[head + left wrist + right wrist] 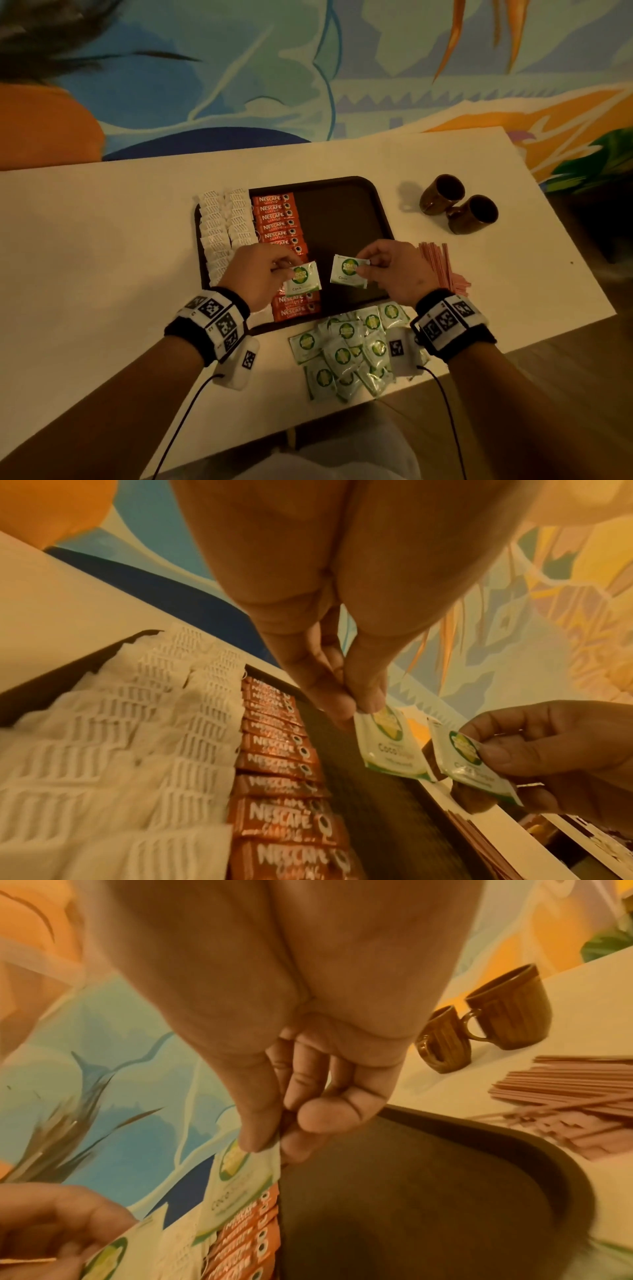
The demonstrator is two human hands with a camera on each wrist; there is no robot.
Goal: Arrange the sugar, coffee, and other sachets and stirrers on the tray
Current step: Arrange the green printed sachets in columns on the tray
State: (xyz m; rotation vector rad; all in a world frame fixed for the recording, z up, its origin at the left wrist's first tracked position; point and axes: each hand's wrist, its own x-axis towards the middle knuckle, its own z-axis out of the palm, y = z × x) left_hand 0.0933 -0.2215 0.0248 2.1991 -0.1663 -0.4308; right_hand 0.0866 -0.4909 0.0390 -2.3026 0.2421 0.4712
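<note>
A dark tray (342, 212) lies on the white table, with white sachets (219, 226) in two columns on its left and red Nescafe sticks (277, 219) beside them. My left hand (260, 274) pinches a green-and-white Coco sugar sachet (303, 278) (390, 739) above the near end of the Nescafe column. My right hand (390, 270) pinches a second Coco sachet (349, 272) (240, 1180) over the tray's bare middle. A heap of Coco sachets (352, 346) lies in front of the tray. Pink stirrers (442, 270) lie right of the tray.
Two brown mugs (459, 202) stand at the back right of the table (102, 240). The tray's right half (428, 1191) is bare. A colourful mural wall rises behind the table. The table's near edge runs just behind the sachet heap.
</note>
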